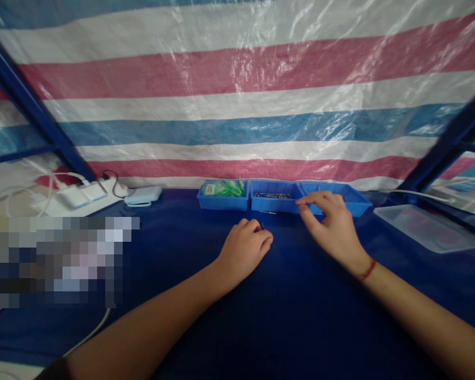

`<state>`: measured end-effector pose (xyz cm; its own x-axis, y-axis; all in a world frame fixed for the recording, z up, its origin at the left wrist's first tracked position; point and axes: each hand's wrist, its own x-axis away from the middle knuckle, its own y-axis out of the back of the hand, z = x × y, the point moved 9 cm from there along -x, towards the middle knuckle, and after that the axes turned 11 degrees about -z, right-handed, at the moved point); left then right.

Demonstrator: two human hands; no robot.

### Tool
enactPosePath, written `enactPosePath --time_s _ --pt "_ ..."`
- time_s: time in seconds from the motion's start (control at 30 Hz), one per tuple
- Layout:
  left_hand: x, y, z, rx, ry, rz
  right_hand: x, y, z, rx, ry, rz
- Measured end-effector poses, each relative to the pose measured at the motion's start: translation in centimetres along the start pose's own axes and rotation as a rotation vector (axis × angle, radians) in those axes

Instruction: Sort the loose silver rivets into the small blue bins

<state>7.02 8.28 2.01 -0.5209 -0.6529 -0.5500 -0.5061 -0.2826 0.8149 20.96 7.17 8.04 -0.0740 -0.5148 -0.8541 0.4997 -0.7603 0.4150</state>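
My left hand rests low over the blue tabletop, its fingers curled closed. A short, thin dark piece sticks up by its thumb and index finger; its kind is unclear. My right hand is in front of the right blue bin, thumb and index fingertips brought together near the corner of the middle bin. Whatever may be between those tips is too small to make out. Several thin metal pins or screws lie in the middle blue bin. One slim metal piece lies on the table before it.
The left blue bin holds green plastic packets. Further left are a light blue case and a white power strip with cables. A translucent plastic lid lies at right. Striped sheeting hangs behind.
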Motion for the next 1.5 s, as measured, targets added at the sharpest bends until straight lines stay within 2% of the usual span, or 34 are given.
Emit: enactPosePath --time_s 0.13,0.4,0.53,0.8,1.0,1.1,1.23,1.5 --pt "-0.2 0.0 1.0 -0.046 0.052 0.030 0.9 -1.1 1.4 -0.089 0.038 0.084" --pt "-0.5 -0.1 2.2 -0.144 0.095 0.058 2.5 -3.5 1.1 -0.192 -0.065 0.238" --pt "-0.4 0.0 2.9 -0.178 0.128 0.041 2.7 -3.7 0.8 -0.201 -0.097 0.250" --pt "-0.2 0.2 2.7 -0.217 0.125 0.054 2.9 -3.8 0.2 -0.227 -0.170 0.240" --pt "0.2 1.2 3.8 -0.036 0.274 -0.120 3.2 -4.1 -0.6 -0.246 -0.302 0.219" --pt "0.3 1.2 3.5 0.078 0.279 -0.164 3.6 -4.7 -0.5 -0.309 -0.374 0.271" --pt "0.2 0.9 3.3 0.238 0.288 -0.185 3.9 -5.0 0.1 -0.412 -0.444 0.320" --pt "-0.2 0.6 3.2 0.423 0.266 -0.186 3.6 -4.5 0.8 -0.497 -0.424 0.285"
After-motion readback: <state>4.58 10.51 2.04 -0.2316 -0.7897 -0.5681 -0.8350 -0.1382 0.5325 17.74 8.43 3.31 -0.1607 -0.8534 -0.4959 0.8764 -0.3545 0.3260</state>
